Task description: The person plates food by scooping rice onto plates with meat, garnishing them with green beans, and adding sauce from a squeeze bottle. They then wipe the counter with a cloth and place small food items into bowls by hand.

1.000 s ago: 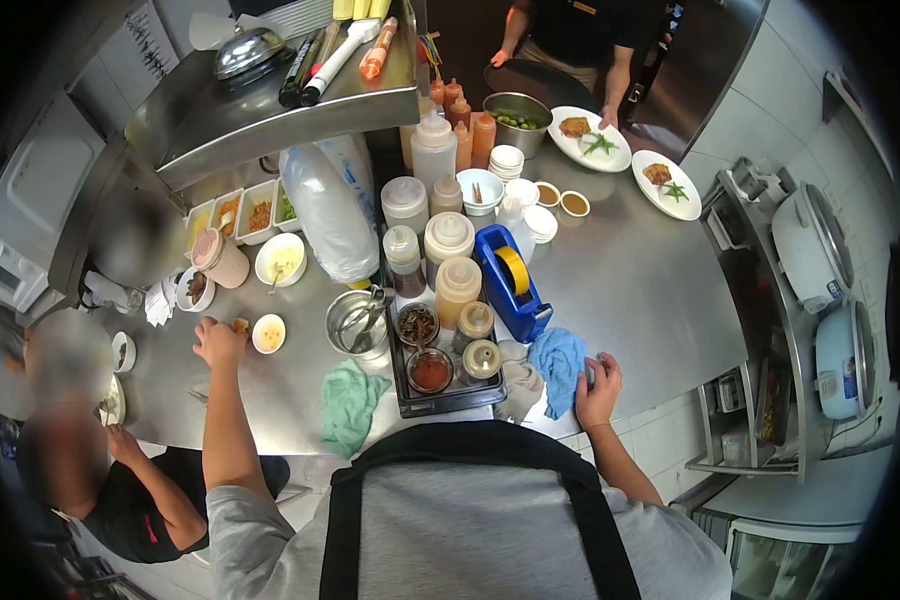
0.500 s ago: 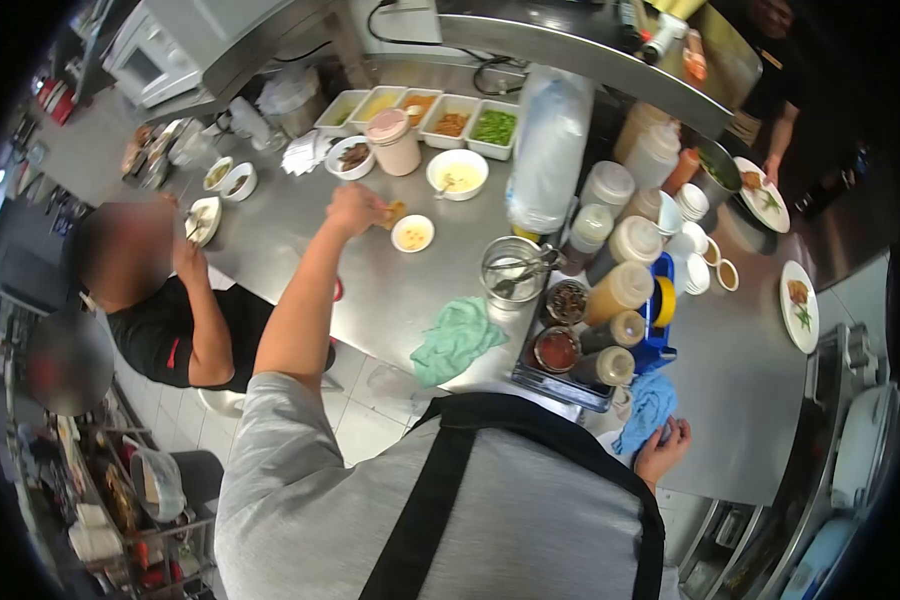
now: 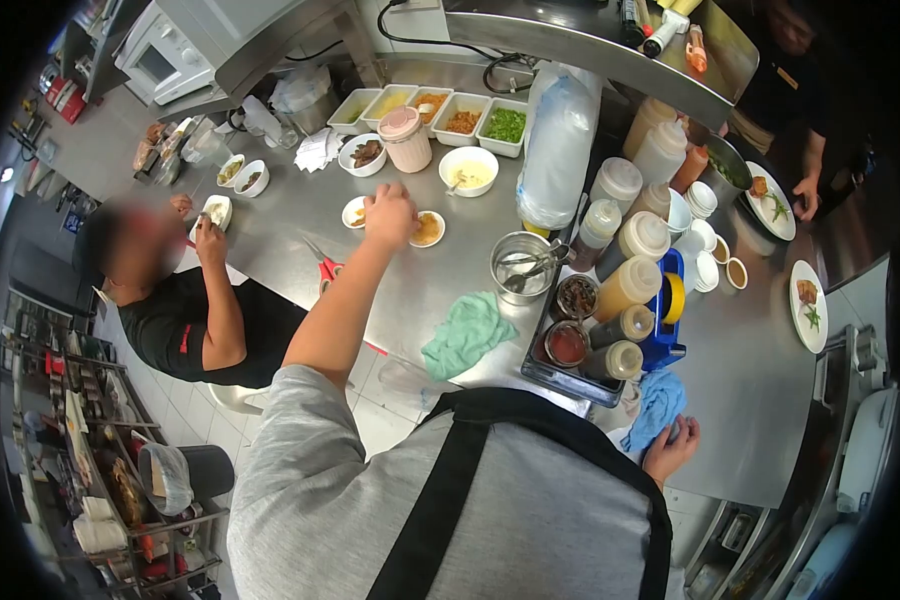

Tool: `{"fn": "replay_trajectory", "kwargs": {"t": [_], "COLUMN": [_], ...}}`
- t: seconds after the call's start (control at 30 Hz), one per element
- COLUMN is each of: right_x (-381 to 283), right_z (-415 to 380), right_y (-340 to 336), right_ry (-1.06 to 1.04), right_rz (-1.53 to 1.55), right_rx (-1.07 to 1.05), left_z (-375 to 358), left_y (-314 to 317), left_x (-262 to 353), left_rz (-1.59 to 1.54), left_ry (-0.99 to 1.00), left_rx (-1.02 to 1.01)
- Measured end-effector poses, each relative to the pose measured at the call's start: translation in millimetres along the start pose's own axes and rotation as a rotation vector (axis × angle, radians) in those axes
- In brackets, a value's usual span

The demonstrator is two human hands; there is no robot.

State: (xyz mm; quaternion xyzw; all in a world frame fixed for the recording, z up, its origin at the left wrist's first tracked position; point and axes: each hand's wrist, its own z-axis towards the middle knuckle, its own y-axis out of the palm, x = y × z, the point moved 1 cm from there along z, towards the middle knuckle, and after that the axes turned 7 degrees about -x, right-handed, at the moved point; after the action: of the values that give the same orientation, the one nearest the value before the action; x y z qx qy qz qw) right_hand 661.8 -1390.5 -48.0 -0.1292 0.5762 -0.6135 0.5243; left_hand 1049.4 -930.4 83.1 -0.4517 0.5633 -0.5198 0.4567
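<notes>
My left hand [image 3: 390, 213] hovers palm down between two small white dishes, its fingers drawn together; what they hold, if anything, is hidden. The right dish [image 3: 428, 230] carries a yellow-orange food piece, and the left dish [image 3: 354, 212] is partly covered by my fingers. Just behind stand a white bowl of pale yellow food [image 3: 469, 171], a lidded pink container [image 3: 405, 140] and a bowl of dark pieces [image 3: 362, 155]. My right hand [image 3: 672, 447] rests at the counter's front edge against a crumpled blue cloth [image 3: 657, 405], fingers slightly apart.
Red-handled scissors [image 3: 326, 268], a green cloth [image 3: 468, 335] and a metal pot with utensils [image 3: 522, 268] lie around my left arm. Sauce bottles [image 3: 625, 292] crowd the middle right. One person [image 3: 195, 335] sits at left holding a dish; another [image 3: 805, 120] stands by the plates at far right.
The food piece at my left hand's fingertips is now in the right dish. A second dish and the scissors have come into sight. The far-right person's hand has moved off the plate.
</notes>
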Motion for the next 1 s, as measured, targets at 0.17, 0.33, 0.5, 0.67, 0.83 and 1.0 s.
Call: {"fn": "replay_trajectory", "kwargs": {"t": [0.17,0.33,0.5,0.67,0.83,1.0], "right_x": [-0.5,0.1,1.0,14.8,2.0,-10.9], "right_z": [0.0,0.2,-0.1,-5.4,-4.3,-6.0], "right_y": [1.2,0.1,1.3,7.5,1.2,-8.0], "right_ry": [-0.005,-0.011,0.004,-0.020,0.013,0.058], "right_rz": [0.003,-0.018,0.007,0.015,0.081,0.038], "right_rx": [0.009,-0.001,-0.006,0.006,0.069,0.089], "left_z": [-7.3,-23.8,-19.9,-5.2,-5.2,-7.5], "left_y": [20.1,1.3,8.9,30.0,15.0,4.1], "left_x": [3.8,12.6,4.4,-3.0,4.5,17.6], "left_rz": [0.169,0.033,-0.092,-0.021,0.060,0.042], "left_ry": [0.214,0.168,0.091,0.014,0.046,0.038], "left_rx": [0.226,0.119,0.093,0.105,-0.008,-0.096]}}
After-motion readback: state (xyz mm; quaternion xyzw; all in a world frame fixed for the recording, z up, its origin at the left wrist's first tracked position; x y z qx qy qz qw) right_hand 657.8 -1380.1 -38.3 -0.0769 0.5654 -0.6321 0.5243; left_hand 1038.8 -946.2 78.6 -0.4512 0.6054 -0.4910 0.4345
